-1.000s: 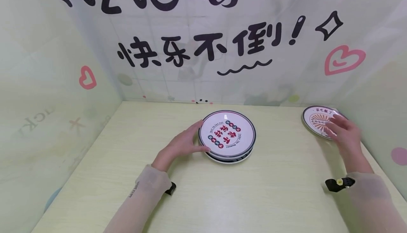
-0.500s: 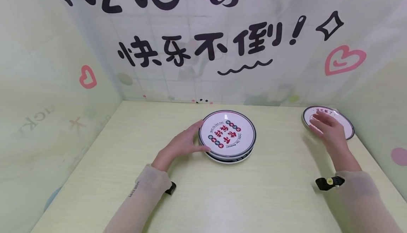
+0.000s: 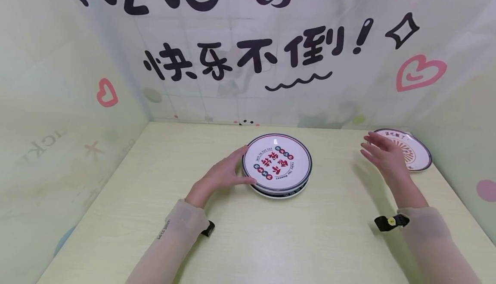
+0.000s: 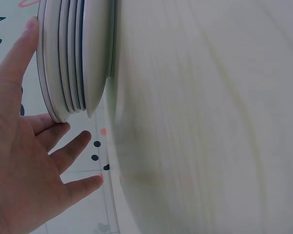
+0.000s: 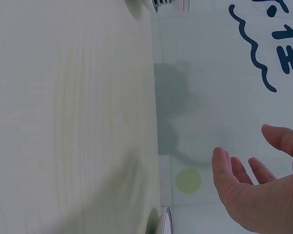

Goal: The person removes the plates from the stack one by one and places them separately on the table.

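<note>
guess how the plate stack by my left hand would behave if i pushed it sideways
The plate stack could shift layer over layer, since the left wrist view shows separate rims piled up. Its glossy highlight suggests a smooth, fairly slippery surface. Being wide and low, it seems more apt to slide than tip.

Plate stack [image 3: 277,163], plate [image 3: 417,152] (right) on table [image 3: 310,236]

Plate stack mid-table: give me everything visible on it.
The plate stack sits level on the pale table: several round, glossy, ceramic-looking plates, exact count unclear. The top plate is white with a dark rim line, red characters, small coloured discs and curved English lettering. Beneath it, a dark patterned band shows. The left hand touches the stack's edge with thumb and index finger.
</note>
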Action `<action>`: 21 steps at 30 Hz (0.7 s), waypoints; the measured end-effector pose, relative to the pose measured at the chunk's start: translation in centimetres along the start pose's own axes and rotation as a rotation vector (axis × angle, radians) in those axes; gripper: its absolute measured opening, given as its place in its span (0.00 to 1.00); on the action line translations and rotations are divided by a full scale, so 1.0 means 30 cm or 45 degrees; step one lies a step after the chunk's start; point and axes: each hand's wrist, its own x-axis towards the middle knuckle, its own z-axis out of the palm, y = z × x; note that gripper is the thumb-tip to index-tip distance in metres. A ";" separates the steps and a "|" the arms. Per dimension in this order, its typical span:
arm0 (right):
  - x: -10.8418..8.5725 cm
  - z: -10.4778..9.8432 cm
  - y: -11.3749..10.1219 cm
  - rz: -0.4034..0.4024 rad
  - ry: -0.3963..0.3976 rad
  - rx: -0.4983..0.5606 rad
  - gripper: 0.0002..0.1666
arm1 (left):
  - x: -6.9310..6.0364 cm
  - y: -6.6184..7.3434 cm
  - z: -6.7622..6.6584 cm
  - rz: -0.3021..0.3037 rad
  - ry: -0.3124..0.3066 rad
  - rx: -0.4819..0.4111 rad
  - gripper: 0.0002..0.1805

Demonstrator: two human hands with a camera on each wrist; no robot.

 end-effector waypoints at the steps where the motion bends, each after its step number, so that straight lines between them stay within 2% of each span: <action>1: 0.000 0.005 0.003 -0.005 -0.009 -0.017 0.17 | 0.000 0.000 0.000 -0.001 -0.001 -0.002 0.62; 5: 0.001 0.024 0.014 -0.018 -0.043 -0.071 0.16 | 0.001 -0.001 0.002 -0.008 -0.003 -0.009 0.63; 12: 0.006 0.053 0.030 -0.044 -0.103 -0.055 0.17 | 0.003 -0.002 0.003 -0.008 -0.003 -0.018 0.63; 21: 0.008 0.085 0.044 -0.029 -0.112 -0.141 0.18 | 0.002 -0.002 0.003 -0.008 -0.006 -0.019 0.63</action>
